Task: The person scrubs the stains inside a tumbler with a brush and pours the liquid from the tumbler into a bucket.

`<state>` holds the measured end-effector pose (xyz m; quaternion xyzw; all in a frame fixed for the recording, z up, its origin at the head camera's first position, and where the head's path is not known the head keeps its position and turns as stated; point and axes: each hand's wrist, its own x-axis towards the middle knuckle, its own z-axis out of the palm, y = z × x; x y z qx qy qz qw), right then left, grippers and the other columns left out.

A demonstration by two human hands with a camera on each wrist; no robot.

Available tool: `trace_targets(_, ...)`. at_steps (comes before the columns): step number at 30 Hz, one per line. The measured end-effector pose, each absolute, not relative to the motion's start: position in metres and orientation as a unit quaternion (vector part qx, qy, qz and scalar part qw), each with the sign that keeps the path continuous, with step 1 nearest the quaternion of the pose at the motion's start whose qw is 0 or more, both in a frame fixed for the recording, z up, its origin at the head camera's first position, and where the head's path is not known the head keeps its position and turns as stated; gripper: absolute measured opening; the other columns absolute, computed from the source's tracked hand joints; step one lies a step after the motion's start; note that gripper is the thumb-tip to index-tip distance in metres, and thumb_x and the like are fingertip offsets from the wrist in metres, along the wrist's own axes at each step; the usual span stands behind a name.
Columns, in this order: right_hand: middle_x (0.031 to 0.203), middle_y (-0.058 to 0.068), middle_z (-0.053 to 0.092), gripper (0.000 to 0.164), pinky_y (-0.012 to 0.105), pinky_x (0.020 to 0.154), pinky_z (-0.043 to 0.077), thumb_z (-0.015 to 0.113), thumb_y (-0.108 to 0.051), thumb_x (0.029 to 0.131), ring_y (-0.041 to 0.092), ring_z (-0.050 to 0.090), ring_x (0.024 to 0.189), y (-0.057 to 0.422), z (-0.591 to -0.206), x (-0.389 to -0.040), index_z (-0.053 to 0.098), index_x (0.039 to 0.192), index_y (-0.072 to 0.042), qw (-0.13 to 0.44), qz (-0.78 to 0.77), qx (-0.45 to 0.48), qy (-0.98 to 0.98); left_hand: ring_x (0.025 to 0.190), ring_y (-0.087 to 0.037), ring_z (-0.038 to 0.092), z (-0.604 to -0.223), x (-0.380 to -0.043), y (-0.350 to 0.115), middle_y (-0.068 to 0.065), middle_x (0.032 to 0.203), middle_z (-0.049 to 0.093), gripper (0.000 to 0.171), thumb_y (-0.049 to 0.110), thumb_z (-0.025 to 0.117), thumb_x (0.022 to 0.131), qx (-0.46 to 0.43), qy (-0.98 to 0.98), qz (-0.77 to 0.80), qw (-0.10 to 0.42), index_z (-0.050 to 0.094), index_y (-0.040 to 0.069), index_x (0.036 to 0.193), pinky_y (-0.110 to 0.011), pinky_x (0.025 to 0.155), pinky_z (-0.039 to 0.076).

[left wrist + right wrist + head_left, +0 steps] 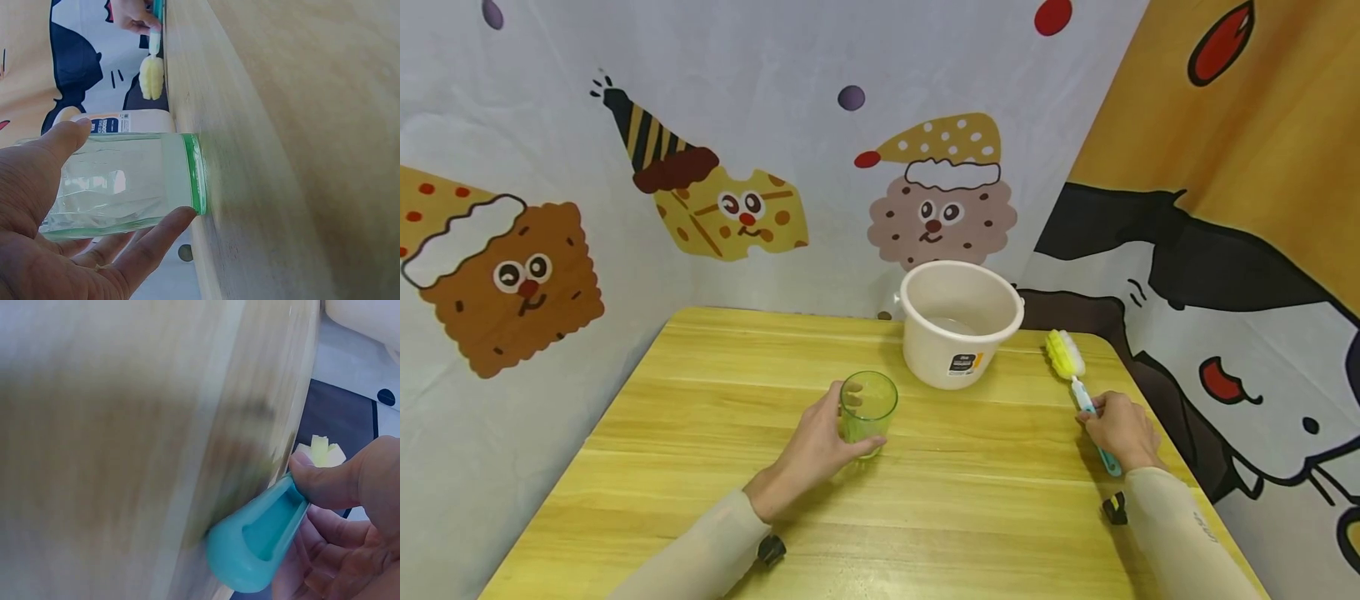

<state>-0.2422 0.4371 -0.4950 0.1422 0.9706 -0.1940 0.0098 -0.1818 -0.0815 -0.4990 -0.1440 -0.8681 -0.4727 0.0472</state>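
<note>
My left hand (pixel 811 443) holds a clear green-tinted drinking glass (pixel 869 410), thumb on the near side and fingers round the far side. The glass is upright near the middle of the table; in the left wrist view its thick green base (pixel 195 175) is at the tabletop. Over on the right, my right hand (pixel 1122 429) pinches the handle of a bottle brush (pixel 1080 392). The brush has a yellow and white sponge head (pixel 1064 354) pointing away from me. Its teal handle end (pixel 250 544) shows below the thumb in the right wrist view.
A cream bucket (pixel 925 350) with a dark label stands near the table's back edge, between the glass and the brush. The wooden table (pixel 700 400) meets a cartoon-printed cloth (pixel 820 275) at the back, with more printed cloth along both sides.
</note>
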Motion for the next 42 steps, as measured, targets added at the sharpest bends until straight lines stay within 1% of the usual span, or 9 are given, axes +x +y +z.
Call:
trace_targets(7,0.121,0.029,0.080,0.038,0.049,0.069,0.050,0.080,-0.033,0.110,0.037,0.070,0.089,0.436,-0.495,-0.240,0.076,0.131,-0.001,-0.010,-0.199,0.141,0.970,0.134,-0.038,0.077,-0.499,-0.182,-0.082,-0.018,0.145,0.077,0.090,0.035,0.105,0.090,-0.139,-0.871,-0.468,0.046,0.056,0.007,0.160,-0.055,0.111,0.069)
trace_targets(14,0.112,0.023,0.079,0.035,0.044,0.066,0.047,0.079,-0.032,0.109,0.035,0.068,0.087,0.434,-0.495,-0.239,0.074,0.126,-0.002,-0.021,-0.210,0.141,0.967,0.135,-0.038,0.077,-0.500,-0.182,-0.082,-0.018,0.145,0.077,0.089,0.036,0.105,0.090,-0.136,-0.874,-0.463,0.049,0.056,0.009,0.159,-0.056,0.112,0.069)
trace_targets(18,0.110,0.023,0.078,0.036,0.042,0.064,0.047,0.081,-0.032,0.108,0.034,0.067,0.085,0.431,-0.493,-0.238,0.074,0.124,-0.001,-0.032,-0.211,0.140,0.967,0.135,-0.038,0.077,-0.500,-0.182,-0.082,-0.018,0.145,0.077,0.090,0.036,0.105,0.089,-0.132,-0.878,-0.457,0.048,0.056,0.009,0.159,-0.056,0.112,0.068)
trace_targets(25,0.115,0.025,0.079,0.037,0.041,0.063,0.048,0.081,-0.032,0.109,0.034,0.069,0.087,0.427,-0.489,-0.236,0.074,0.127,0.000,-0.043,-0.216,0.136,0.966,0.135,-0.039,0.077,-0.498,-0.181,-0.082,-0.019,0.145,0.077,0.090,0.034,0.106,0.089,-0.132,-0.878,-0.458,0.046,0.056,0.008,0.159,-0.056,0.113,0.068)
trace_targets(30,0.118,0.027,0.080,0.036,0.038,0.062,0.048,0.079,-0.030,0.110,0.034,0.070,0.086,0.423,-0.485,-0.235,0.074,0.127,0.001,-0.059,-0.217,0.115,0.968,0.134,-0.039,0.077,-0.499,-0.181,-0.082,-0.020,0.144,0.077,0.089,0.033,0.106,0.089,-0.133,-0.878,-0.458,0.047,0.055,0.007,0.158,-0.055,0.112,0.069)
trace_targets(35,0.117,0.027,0.081,0.033,0.035,0.061,0.048,0.079,-0.027,0.109,0.035,0.072,0.085,0.419,-0.480,-0.233,0.074,0.124,0.002,-0.079,-0.221,0.097,0.967,0.134,-0.039,0.077,-0.498,-0.181,-0.082,-0.020,0.144,0.077,0.089,0.034,0.105,0.090,-0.136,-0.878,-0.456,0.049,0.055,0.007,0.158,-0.055,0.111,0.069)
trace_targets(42,0.113,0.027,0.081,0.030,0.033,0.063,0.050,0.078,-0.022,0.110,0.033,0.072,0.084,0.416,-0.475,-0.230,0.073,0.122,0.005,-0.090,-0.232,0.077,0.965,0.133,-0.038,0.077,-0.498,-0.182,-0.080,-0.019,0.144,0.077,0.090,0.035,0.106,0.089,-0.135,-0.879,-0.455,0.048,0.056,0.007,0.158,-0.055,0.111,0.069)
